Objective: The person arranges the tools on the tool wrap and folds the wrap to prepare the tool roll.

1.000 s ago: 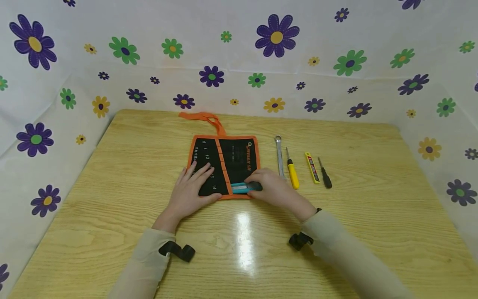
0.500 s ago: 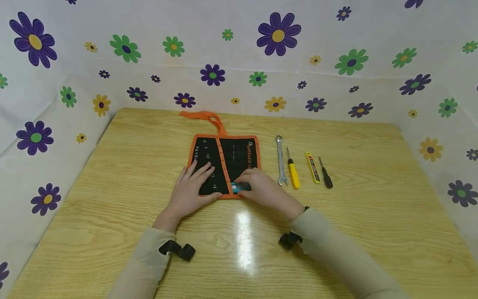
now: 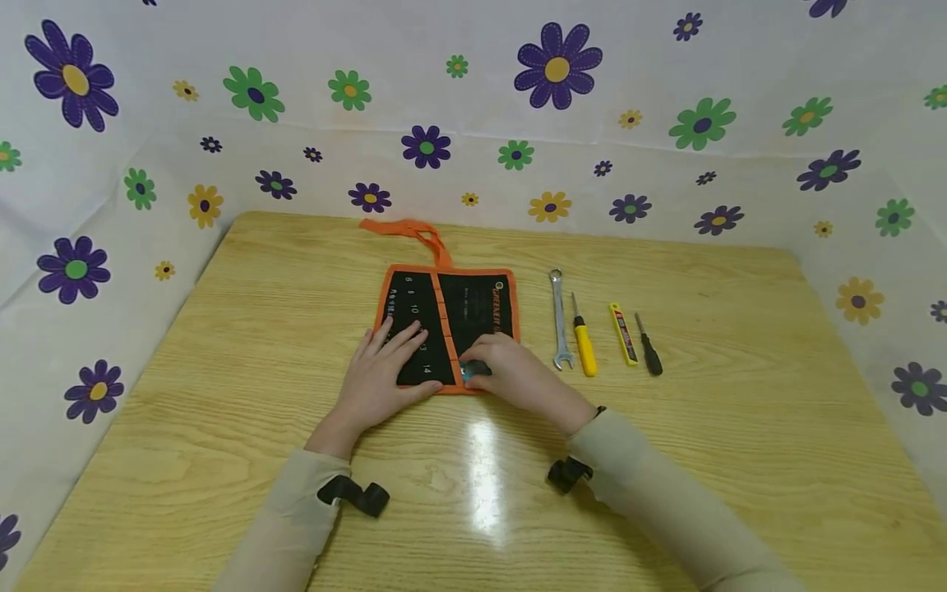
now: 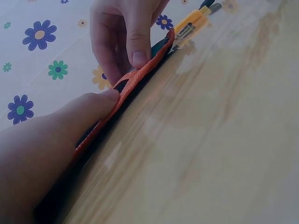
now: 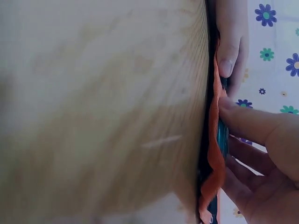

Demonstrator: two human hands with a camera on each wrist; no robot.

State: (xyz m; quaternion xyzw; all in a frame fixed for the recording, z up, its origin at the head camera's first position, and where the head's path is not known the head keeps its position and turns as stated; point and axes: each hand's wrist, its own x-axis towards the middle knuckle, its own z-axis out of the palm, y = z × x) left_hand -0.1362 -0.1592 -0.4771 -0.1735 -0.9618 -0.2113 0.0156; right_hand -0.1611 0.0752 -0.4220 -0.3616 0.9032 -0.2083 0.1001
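A person's right hand (image 3: 506, 370) pinches a teal-and-black tool (image 3: 469, 372) at the orange band (image 3: 446, 327) of a black tool pouch (image 3: 477, 300), its fingers clamped on the tool's sides. One second earlier, more of the tool showed; the hand has since shifted left, toward the band, with it. The left hand (image 3: 381, 374), fingers spread apart, rests flat on the numbered side of the pouch, as before. To the right on the wooden surface (image 3: 222, 370), a wrench (image 3: 560, 321), its lower end previously covered by the right hand, shows whole beside a yellow screwdriver (image 3: 585, 349).
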